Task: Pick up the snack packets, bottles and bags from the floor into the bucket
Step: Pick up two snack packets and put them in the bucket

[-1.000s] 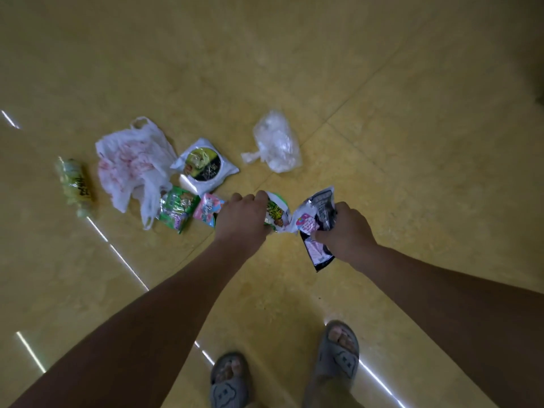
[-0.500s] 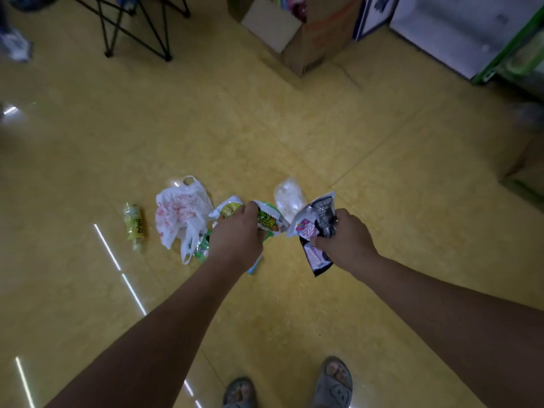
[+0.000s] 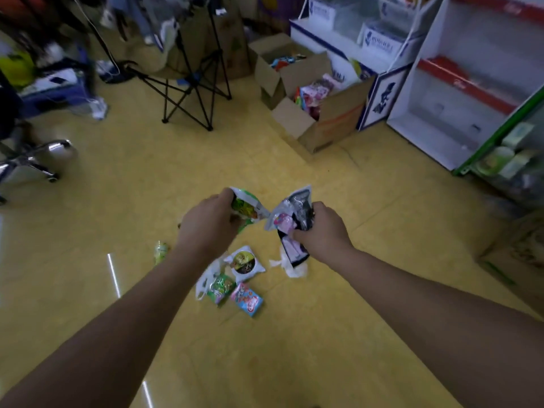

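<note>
My left hand point(image 3: 207, 223) grips a green and white snack packet point(image 3: 245, 205), held above the floor. My right hand point(image 3: 321, 231) grips a bunch of packets, black, pink and silver point(image 3: 293, 219). On the yellow floor below lie a white round-label packet point(image 3: 244, 262), a green packet point(image 3: 220, 287), a pink packet point(image 3: 246, 298), a white plastic bag point(image 3: 203, 279) partly hidden by my left arm, a clear crumpled bag point(image 3: 291, 267) and a small green bottle point(image 3: 160, 251). No bucket is in view.
An open cardboard box point(image 3: 318, 113) with packets stands ahead on the right beside white shelving point(image 3: 459, 92). A black folding chair frame point(image 3: 191, 92) stands ahead, an office chair base point(image 3: 32, 160) at the left. Clutter lines the back wall.
Both hands have risen from the floor with their packets. The view has tilted up from the floor to the room, so the loose litter now lies below my hands.
</note>
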Action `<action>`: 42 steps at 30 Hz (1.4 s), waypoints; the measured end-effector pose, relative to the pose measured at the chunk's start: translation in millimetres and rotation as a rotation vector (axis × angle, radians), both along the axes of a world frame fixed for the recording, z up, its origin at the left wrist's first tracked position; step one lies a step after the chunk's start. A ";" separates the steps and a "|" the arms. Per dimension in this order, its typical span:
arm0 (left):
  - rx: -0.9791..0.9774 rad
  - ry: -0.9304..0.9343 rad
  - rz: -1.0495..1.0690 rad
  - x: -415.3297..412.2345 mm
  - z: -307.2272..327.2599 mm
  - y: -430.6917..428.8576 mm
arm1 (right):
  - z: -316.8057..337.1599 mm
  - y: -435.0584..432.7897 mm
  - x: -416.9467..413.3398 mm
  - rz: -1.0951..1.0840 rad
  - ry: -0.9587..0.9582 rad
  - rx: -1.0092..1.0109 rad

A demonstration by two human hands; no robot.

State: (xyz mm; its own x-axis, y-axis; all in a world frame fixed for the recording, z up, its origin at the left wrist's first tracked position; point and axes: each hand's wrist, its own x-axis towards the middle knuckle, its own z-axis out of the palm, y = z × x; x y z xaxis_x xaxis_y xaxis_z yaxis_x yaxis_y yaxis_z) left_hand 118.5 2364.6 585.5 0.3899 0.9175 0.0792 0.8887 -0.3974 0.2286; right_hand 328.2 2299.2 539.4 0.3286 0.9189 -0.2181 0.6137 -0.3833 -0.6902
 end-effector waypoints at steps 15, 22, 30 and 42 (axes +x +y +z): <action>0.102 -0.022 0.150 -80.6 145.9 -32.4 | 152.7 11.6 -74.1 0.223 -0.132 0.130; 0.129 -0.034 0.239 -189.7 178.3 -69.4 | 193.5 -2.5 -180.4 0.333 -0.151 0.175; 0.130 -0.075 0.448 -344.1 205.0 -136.1 | 220.4 -26.1 -337.7 0.525 -0.142 0.209; 0.212 -0.052 0.715 -540.8 223.5 -250.8 | 244.4 -78.1 -557.1 0.806 -0.091 0.256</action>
